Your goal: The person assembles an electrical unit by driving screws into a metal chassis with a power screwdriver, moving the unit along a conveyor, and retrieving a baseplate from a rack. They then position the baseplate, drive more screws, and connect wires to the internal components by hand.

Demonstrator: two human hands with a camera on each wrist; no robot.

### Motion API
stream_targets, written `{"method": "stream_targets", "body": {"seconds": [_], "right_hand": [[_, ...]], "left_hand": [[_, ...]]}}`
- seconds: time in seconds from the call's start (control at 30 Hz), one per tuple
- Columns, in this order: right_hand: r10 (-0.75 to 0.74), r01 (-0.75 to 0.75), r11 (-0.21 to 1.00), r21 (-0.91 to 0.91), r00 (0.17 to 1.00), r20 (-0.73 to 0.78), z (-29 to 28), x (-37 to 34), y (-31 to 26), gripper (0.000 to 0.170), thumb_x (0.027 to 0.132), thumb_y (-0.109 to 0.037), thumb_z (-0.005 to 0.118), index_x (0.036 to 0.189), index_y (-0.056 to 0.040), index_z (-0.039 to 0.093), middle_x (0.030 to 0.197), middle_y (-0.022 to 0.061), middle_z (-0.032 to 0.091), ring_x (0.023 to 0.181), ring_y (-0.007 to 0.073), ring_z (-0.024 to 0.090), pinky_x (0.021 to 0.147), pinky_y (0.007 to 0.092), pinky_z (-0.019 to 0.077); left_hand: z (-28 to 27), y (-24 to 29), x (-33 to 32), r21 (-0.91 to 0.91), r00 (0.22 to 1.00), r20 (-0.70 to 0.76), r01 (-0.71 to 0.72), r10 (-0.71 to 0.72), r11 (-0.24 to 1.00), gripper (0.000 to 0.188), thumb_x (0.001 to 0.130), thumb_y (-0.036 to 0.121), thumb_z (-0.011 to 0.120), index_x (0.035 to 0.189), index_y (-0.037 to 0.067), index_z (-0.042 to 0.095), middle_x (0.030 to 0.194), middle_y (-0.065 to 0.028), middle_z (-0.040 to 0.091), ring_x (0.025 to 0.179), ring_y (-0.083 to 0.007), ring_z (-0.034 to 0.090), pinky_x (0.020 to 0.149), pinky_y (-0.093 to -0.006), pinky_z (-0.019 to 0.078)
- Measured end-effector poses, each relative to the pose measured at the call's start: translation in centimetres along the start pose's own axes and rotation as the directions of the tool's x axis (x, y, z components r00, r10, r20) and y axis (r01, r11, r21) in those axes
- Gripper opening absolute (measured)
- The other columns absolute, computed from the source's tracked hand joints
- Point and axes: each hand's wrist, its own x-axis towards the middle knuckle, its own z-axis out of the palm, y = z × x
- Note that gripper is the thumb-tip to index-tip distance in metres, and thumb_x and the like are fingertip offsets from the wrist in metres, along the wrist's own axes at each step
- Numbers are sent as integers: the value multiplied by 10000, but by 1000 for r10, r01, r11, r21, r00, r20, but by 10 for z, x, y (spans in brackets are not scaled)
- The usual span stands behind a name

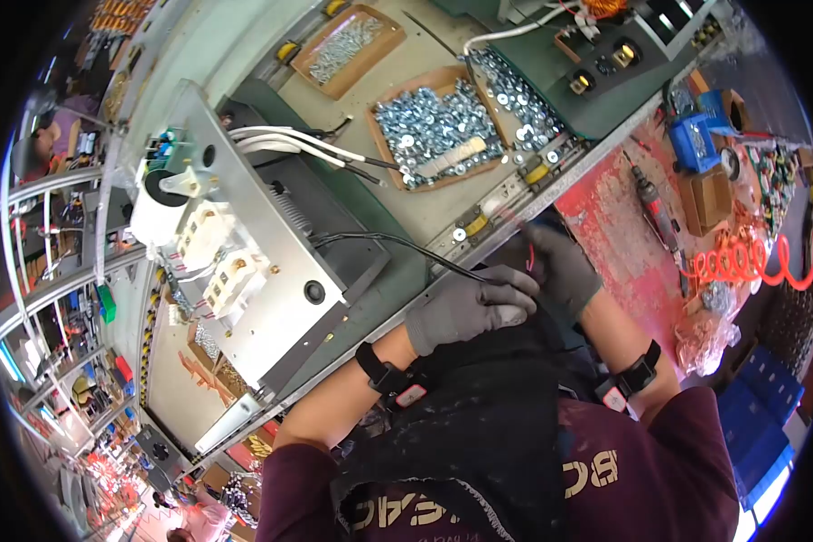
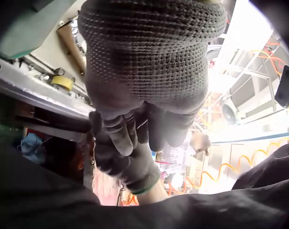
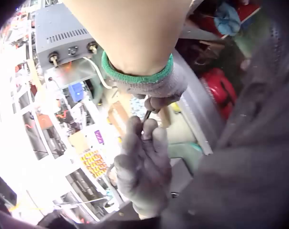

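A black cable (image 1: pixel 397 240) runs from the metal panel (image 1: pixel 285 303) of an open electrical unit to my gloved hands. My left hand (image 1: pixel 474 312), in a grey knit glove, grips the cable near its end. Close against it, my right hand (image 1: pixel 565 275) pinches the end of the same cable; a thin red wire (image 1: pixel 530 259) shows by its fingers. Between both sets of fingertips a short dark piece of cable (image 3: pixel 147 115) is visible in the right wrist view. In the left wrist view the left hand (image 2: pixel 147 62) hides most of the grip, with the right hand (image 2: pixel 128 164) below.
Beyond the conveyor rail (image 1: pixel 506 208) stand a cardboard tray (image 1: pixel 438 126) of bolts and washers and a smaller box (image 1: pixel 348 50) of screws. White cables (image 1: pixel 289 140) stick out of the unit. A power screwdriver (image 1: pixel 652 203) and a coiled orange hose (image 1: pixel 754 262) lie at right.
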Motion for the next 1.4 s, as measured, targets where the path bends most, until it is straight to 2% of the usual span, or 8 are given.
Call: {"method": "stream_targets", "body": {"seconds": [0.17,0.43,0.63,0.83,0.87,1.1,1.33,1.4], "right_hand": [[-588,634,723,-276,774,236,41,0,-91,247,910,-152,472,1090,-13,570,646,-24,462,481,48,372,436,202,283],[-169,98,359,-928,985,38,56,14,-77,350,893,-299,570,1122,-34,584,817,65,633,582,73,507,506,235,419],[-187,475,590,-653,867,462,87,39,-90,243,905,-180,535,1022,16,617,684,12,545,569,63,450,511,224,378],[-257,836,130,-533,547,797,145,87,-41,169,823,-160,592,912,-28,649,759,122,631,681,207,588,655,342,465],[72,605,50,-795,792,607,184,63,-37,192,822,-176,581,912,-22,652,806,131,645,736,253,616,683,357,478],[486,578,422,-699,507,712,187,100,8,311,847,-139,582,1110,24,615,918,121,673,873,140,616,776,284,486],[649,-190,749,-634,399,647,198,100,10,307,869,-95,596,1143,45,589,1085,102,635,1005,153,579,863,299,469],[697,-37,668,-743,380,608,210,94,1,306,862,-84,612,1139,44,593,1092,108,634,1009,147,577,860,302,471]], "left_hand": [[-10,7,-22,-130,985,-60,152,-160,980,227,835,189,642,977,17,684,1123,-97,596,1065,-197,536,924,-326,427],[-31,30,-26,-47,975,-223,-25,14,999,212,824,161,645,958,3,689,1101,-113,615,1059,-223,548,925,-332,429],[-42,23,-32,-1,988,-155,3,-3,1000,304,801,217,667,1033,21,665,1197,-139,554,1095,-261,529,964,-358,406],[-42,40,-120,571,913,-371,370,-172,733,516,802,312,656,1259,107,529,1363,-163,373,1220,-299,421,1042,-399,334],[-34,41,-143,457,885,-413,405,-214,792,512,806,282,660,1262,95,520,1358,-155,392,1205,-300,441,1030,-399,350],[8,114,-272,-52,543,-783,428,-302,902,422,800,-43,605,1210,5,518,1037,-72,607,847,-123,568,720,-279,473],[-22,168,-276,-157,-300,-954,510,4,846,623,927,505,391,1215,-36,503,1210,-126,534,1116,-205,517,937,-320,424],[-30,179,-246,-68,-187,-982,513,34,856,664,898,536,434,1227,-37,495,1223,-132,521,1137,-211,499,958,-326,408]]}}
